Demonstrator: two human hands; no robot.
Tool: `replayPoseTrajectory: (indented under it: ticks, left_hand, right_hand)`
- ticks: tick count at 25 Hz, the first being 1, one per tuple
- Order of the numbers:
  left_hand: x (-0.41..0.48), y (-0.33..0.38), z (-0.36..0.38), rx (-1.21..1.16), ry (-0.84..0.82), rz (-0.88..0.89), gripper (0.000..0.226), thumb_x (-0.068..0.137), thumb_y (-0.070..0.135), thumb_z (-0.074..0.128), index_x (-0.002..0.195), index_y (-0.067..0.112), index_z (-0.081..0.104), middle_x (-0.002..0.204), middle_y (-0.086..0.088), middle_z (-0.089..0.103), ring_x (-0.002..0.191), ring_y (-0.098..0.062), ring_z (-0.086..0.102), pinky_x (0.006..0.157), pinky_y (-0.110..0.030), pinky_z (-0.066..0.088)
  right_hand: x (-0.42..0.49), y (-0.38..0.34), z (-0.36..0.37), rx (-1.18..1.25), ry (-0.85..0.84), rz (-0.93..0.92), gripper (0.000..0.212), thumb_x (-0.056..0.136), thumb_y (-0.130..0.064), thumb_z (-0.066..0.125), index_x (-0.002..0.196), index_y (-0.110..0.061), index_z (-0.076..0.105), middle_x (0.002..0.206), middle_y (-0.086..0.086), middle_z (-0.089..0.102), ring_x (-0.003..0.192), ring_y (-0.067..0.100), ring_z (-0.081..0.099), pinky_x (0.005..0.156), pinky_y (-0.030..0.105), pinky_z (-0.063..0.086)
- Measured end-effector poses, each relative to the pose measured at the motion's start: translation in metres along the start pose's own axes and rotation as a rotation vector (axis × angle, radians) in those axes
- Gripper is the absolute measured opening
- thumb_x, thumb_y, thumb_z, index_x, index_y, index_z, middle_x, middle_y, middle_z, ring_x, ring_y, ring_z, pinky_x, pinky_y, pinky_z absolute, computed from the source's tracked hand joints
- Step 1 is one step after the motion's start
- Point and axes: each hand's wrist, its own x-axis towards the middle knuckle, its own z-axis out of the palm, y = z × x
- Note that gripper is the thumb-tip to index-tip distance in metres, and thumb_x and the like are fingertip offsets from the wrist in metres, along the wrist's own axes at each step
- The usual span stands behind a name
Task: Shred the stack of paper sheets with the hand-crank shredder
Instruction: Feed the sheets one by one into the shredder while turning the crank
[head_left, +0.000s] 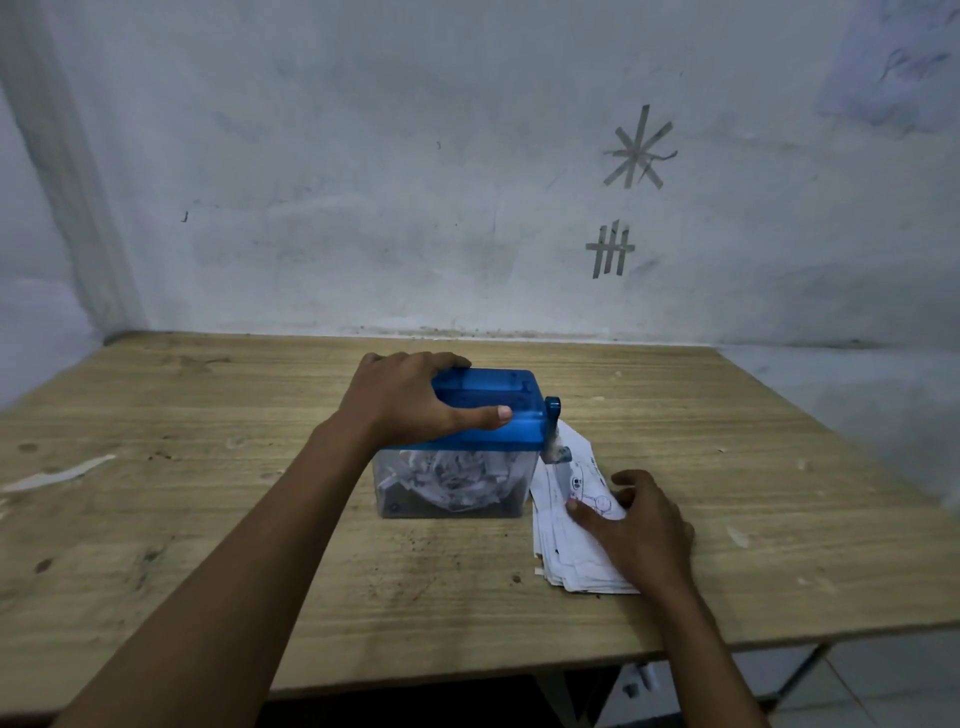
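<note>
Two hands work at a wooden table (208, 467). The left hand (410, 400) grips the blue lid of the hand-crank shredder (498, 415), fingers over the far side and thumb along the near side. It stands mid-table, nearer the far edge, with shreds (452, 480) in its clear bin. Just beside its crank (552, 413), the right hand (641, 525) rests on the stack of paper sheets (563, 545), fingers bent; I cannot tell whether it pinches a sheet.
</note>
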Motion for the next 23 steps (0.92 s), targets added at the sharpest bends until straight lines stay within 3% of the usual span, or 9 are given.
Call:
replayPoseTrajectory:
  ticks: [3, 7, 11, 14, 16, 18, 19, 21, 23]
  left_hand:
    - [0.000, 0.000, 0.000, -0.005, -0.003, -0.003, 0.110, 0.052, 0.104, 0.026, 0.137, 0.041, 0.054, 0.129, 0.015, 0.065, 0.115, -0.011, 0.061, 0.098, -0.038, 0.034]
    - [0.000, 0.001, -0.001, -0.004, -0.007, -0.005, 0.110, 0.051, 0.104, 0.026, 0.137, 0.042, 0.055, 0.128, 0.014, 0.066, 0.115, -0.011, 0.061, 0.100, -0.039, 0.035]
    - [0.000, 0.002, -0.002, 0.009, -0.018, 0.000, 0.109, 0.052, 0.104, 0.026, 0.137, 0.041, 0.054, 0.129, 0.015, 0.065, 0.114, -0.010, 0.061, 0.101, -0.039, 0.033]
    - [0.000, 0.002, -0.002, 0.016, -0.031, 0.001, 0.108, 0.054, 0.103, 0.026, 0.139, 0.041, 0.053, 0.131, 0.015, 0.064, 0.116, -0.011, 0.060, 0.101, -0.040, 0.035]
    - [0.001, 0.000, -0.002, -0.051, -0.025, -0.002, 0.104, 0.056, 0.101, 0.029, 0.137, 0.042, 0.054, 0.133, 0.016, 0.063, 0.116, -0.009, 0.059, 0.105, -0.041, 0.038]
    - [-0.001, -0.004, -0.001, -0.188, 0.001, -0.006, 0.093, 0.059, 0.097, 0.037, 0.132, 0.044, 0.057, 0.129, 0.019, 0.062, 0.111, -0.005, 0.058, 0.105, -0.045, 0.043]
    - [-0.002, -0.006, 0.000, -0.237, 0.016, -0.003, 0.086, 0.060, 0.095, 0.042, 0.128, 0.044, 0.058, 0.124, 0.022, 0.063, 0.108, -0.003, 0.058, 0.104, -0.046, 0.045]
    - [-0.003, -0.009, 0.000, -0.296, 0.046, 0.004, 0.072, 0.059, 0.090, 0.054, 0.113, 0.042, 0.061, 0.112, 0.025, 0.064, 0.101, -0.002, 0.061, 0.098, -0.046, 0.049]
    - [-0.002, -0.010, 0.000, -0.359, 0.069, -0.009, 0.069, 0.055, 0.086, 0.065, 0.104, 0.038, 0.057, 0.104, 0.023, 0.064, 0.096, -0.002, 0.062, 0.091, -0.045, 0.053]
  right_hand:
    - [-0.004, 0.000, -0.002, 0.205, 0.027, -0.012, 0.072, 0.066, -0.042, 0.091, 0.124, -0.027, 0.050, 0.106, -0.004, 0.061, 0.104, 0.022, 0.061, 0.095, 0.046, 0.046]
    - [-0.006, 0.005, -0.011, 0.447, 0.057, -0.041, 0.073, 0.071, -0.012, 0.090, 0.128, -0.028, 0.047, 0.112, 0.003, 0.064, 0.095, 0.012, 0.065, 0.075, 0.032, 0.052]
    - [-0.005, -0.004, -0.025, 0.601, 0.055, -0.066, 0.057, 0.081, -0.011, 0.082, 0.115, -0.043, 0.049, 0.090, 0.002, 0.076, 0.081, 0.020, 0.074, 0.070, 0.048, 0.062]
    - [0.008, -0.034, -0.039, 0.616, 0.093, -0.173, 0.032, 0.093, -0.012, 0.070, 0.103, -0.040, 0.059, 0.090, 0.000, 0.074, 0.081, 0.025, 0.071, 0.059, 0.045, 0.060]
    - [0.021, -0.058, -0.045, 0.620, 0.139, -0.277, 0.022, 0.096, -0.011, 0.065, 0.097, -0.033, 0.067, 0.097, -0.005, 0.072, 0.093, 0.018, 0.069, 0.068, 0.032, 0.058]
    - [0.030, -0.084, -0.052, 0.658, 0.149, -0.325, 0.025, 0.097, -0.006, 0.060, 0.108, -0.027, 0.069, 0.105, -0.010, 0.069, 0.095, 0.005, 0.066, 0.070, 0.014, 0.053]
    - [0.034, -0.097, -0.055, 0.699, 0.112, -0.345, 0.032, 0.097, -0.001, 0.058, 0.117, -0.025, 0.066, 0.110, -0.011, 0.066, 0.093, 0.001, 0.065, 0.068, 0.011, 0.052]
    - [0.038, -0.123, -0.059, 0.774, -0.021, -0.425, 0.049, 0.092, 0.009, 0.056, 0.126, -0.025, 0.060, 0.116, -0.008, 0.065, 0.094, -0.001, 0.066, 0.069, 0.013, 0.052]
    - [0.043, -0.146, -0.059, 0.784, -0.131, -0.506, 0.048, 0.090, 0.012, 0.060, 0.122, -0.024, 0.060, 0.118, 0.000, 0.069, 0.099, 0.007, 0.069, 0.071, 0.018, 0.055]
